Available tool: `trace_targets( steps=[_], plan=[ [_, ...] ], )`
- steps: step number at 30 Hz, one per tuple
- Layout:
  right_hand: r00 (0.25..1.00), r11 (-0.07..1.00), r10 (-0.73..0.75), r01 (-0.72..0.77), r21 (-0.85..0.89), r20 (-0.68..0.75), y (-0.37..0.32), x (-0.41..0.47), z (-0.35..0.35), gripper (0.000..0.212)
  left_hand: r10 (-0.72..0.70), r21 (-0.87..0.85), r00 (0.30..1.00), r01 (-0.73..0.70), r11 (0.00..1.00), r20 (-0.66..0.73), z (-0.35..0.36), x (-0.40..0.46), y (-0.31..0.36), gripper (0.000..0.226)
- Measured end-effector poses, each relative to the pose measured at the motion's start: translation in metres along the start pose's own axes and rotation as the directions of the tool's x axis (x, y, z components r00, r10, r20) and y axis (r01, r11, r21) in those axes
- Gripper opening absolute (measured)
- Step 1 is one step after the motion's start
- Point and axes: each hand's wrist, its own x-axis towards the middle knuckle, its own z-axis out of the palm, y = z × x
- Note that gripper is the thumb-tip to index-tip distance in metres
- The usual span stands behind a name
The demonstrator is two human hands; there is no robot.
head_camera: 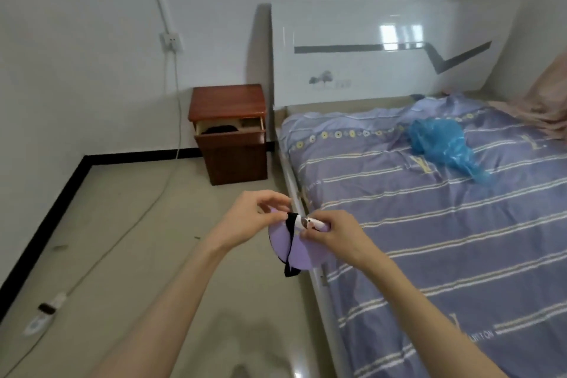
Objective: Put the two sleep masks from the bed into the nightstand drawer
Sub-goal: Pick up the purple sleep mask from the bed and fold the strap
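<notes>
Though blurred, purple sleep mask [296, 250] beside bed edge [299, 202], floorward.

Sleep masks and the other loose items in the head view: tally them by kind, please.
Sleep masks: 2, a purple mask pinched by the left hand and right hand, and a dark one in the open drawer
Blue plastic bags: 1
Power strips: 1
Total: 4
</notes>
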Motion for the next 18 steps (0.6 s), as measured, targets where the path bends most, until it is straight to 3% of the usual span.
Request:
trace_targets(
  steps=[3,10,14,18],
  plan=[
    [0.998,0.998,-0.053,0.051,0.036,0.045,-0.027,0.061,0.027,0.015,-0.053,-0.002,0.998,0.053,0.999,-0.024,-0.052,0.025,-0.025,0.014],
    [0.997,0.996,-0.073,0.072,0.051,0.011,-0.068,0.183,0.071,0.024,-0.15,0.005,0.988,0.15,0.989,-0.047,-0.15,0.087,-0.067,0.012],
    [1.0,0.944,0.011,-0.007,0.329,-0.009,-0.078,0.236,0.076,0.019,-0.251,-0.179,0.948,0.217,0.96,-0.198,-0.182,0.128,-0.095,0.003],
    [0.976,0.846,0.105,-0.189,0.498,0.192,-0.068,0.294,0.082,0.034,-0.409,-0.42,0.857,0.261,0.869,-0.315,-0.201,0.181,-0.129,0.015]
  ],
)
